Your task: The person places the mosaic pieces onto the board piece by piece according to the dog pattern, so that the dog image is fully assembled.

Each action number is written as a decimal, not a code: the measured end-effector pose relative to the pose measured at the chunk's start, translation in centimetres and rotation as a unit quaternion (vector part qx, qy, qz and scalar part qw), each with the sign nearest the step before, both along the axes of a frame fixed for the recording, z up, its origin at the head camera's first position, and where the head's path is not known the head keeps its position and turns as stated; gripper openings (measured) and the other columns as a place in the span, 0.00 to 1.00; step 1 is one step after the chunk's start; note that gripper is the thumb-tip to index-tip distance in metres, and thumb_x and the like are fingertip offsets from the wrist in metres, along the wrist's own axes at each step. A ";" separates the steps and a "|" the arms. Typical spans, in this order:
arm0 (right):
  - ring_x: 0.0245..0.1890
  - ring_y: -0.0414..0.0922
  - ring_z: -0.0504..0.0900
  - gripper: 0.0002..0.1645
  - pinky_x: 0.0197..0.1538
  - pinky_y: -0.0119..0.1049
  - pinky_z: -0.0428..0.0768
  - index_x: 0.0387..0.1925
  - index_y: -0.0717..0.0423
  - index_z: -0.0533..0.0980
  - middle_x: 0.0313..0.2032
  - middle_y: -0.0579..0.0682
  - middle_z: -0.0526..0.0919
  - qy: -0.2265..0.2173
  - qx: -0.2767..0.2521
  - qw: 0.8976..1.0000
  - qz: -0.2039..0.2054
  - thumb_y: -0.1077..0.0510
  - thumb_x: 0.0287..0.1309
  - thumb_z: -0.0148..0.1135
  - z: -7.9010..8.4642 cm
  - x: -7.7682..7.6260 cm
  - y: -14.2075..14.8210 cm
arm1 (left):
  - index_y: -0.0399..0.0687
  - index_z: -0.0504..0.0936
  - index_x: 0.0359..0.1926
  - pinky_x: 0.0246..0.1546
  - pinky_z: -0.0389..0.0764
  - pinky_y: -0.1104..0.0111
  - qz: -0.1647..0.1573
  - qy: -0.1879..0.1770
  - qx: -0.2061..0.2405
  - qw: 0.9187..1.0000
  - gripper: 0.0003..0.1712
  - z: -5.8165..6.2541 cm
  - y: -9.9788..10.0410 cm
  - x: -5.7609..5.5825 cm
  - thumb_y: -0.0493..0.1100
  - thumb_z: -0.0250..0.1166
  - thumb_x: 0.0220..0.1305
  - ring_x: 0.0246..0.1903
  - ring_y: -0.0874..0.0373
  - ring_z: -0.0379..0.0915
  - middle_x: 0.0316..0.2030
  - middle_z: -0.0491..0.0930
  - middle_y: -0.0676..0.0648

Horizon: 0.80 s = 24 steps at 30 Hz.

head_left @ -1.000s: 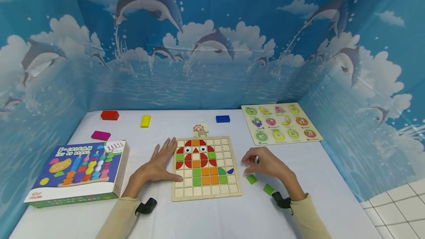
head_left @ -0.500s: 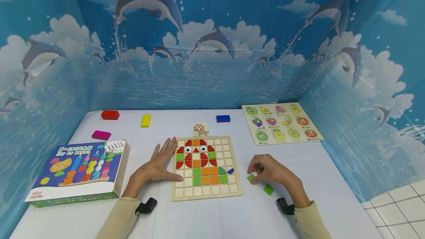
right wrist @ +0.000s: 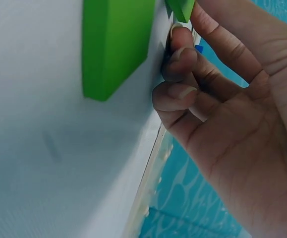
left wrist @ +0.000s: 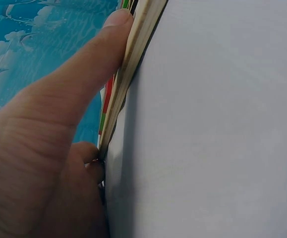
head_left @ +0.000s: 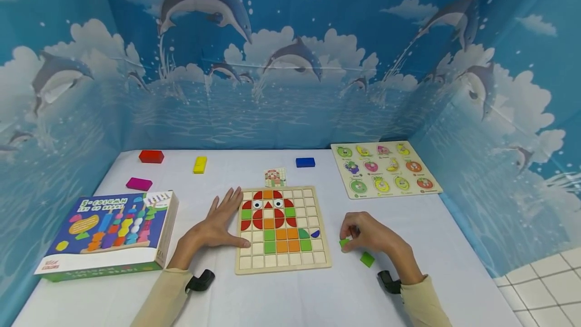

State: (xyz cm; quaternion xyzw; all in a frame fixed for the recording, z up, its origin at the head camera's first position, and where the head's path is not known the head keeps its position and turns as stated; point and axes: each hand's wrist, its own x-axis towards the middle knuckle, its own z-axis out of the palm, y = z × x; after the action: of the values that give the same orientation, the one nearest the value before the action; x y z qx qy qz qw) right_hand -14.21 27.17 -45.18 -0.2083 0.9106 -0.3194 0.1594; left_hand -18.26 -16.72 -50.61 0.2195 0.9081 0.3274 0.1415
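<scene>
A wooden grid board point(head_left: 283, 270) carries red, orange and green pieces forming an owl-like figure, plus a blue piece point(head_left: 315, 234) at its right. My left hand point(head_left: 215, 229) rests along the board's left edge with fingers spread, the thumb on the rim. Right of the board, my right hand point(head_left: 369, 232) pinches a green square tile point(head_left: 344, 242) at the table surface; the tile is partly hidden by the fingers. Nearer to me lies another green tile point(head_left: 367, 259), which looms large as a green block point(right wrist: 116, 44) in the right wrist view.
Behind the board lies a small picture card point(head_left: 275, 177). A fruit board point(head_left: 386, 169) is at the back right, and a bead-set box point(head_left: 106, 236) at the left. Red point(head_left: 151, 156), magenta point(head_left: 139, 183), yellow point(head_left: 199, 165) and blue point(head_left: 305, 162) blocks lie toward the back.
My right hand has moved from beside the board's right edge slightly right and nearer to me, and its fingers have come down onto a green tile. The left hand has stayed put.
</scene>
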 end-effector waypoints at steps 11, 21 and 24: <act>0.28 0.36 0.78 0.05 0.33 0.27 0.80 0.33 0.52 0.90 0.29 0.40 0.88 0.013 -0.087 0.996 0.024 0.64 0.58 0.81 0.0 0.4 -2.2 | 0.41 0.43 0.88 0.83 0.23 0.42 -0.011 0.009 0.025 1.000 0.85 0.4 0.0 0.2 0.75 0.83 0.44 0.86 0.43 0.23 0.88 0.36 0.42; 0.32 0.30 0.81 0.02 0.37 0.27 0.86 0.37 0.57 0.92 0.34 0.44 0.92 0.047 -0.154 0.983 0.092 0.65 0.64 0.77 -0.6 2.3 -12.3 | 0.43 0.42 0.88 0.82 0.23 0.41 -0.011 0.003 0.021 1.000 0.85 0.5 0.1 0.1 0.74 0.82 0.45 0.86 0.43 0.22 0.88 0.36 0.42; 0.32 0.29 0.82 0.02 0.38 0.26 0.85 0.35 0.58 0.92 0.33 0.44 0.91 0.058 -0.144 0.982 0.103 0.65 0.64 0.77 -0.7 2.5 -14.3 | 0.43 0.42 0.88 0.83 0.23 0.41 -0.009 0.001 0.013 1.000 0.85 0.4 0.1 0.1 0.74 0.83 0.45 0.86 0.43 0.22 0.88 0.36 0.43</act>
State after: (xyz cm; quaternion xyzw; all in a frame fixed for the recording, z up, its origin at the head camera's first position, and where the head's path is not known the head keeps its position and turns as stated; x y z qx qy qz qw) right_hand -11.68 12.86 -45.93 -0.3402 0.8364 -0.4164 0.1064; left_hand -18.20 -16.65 -50.25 0.2299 0.9017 0.3380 0.1406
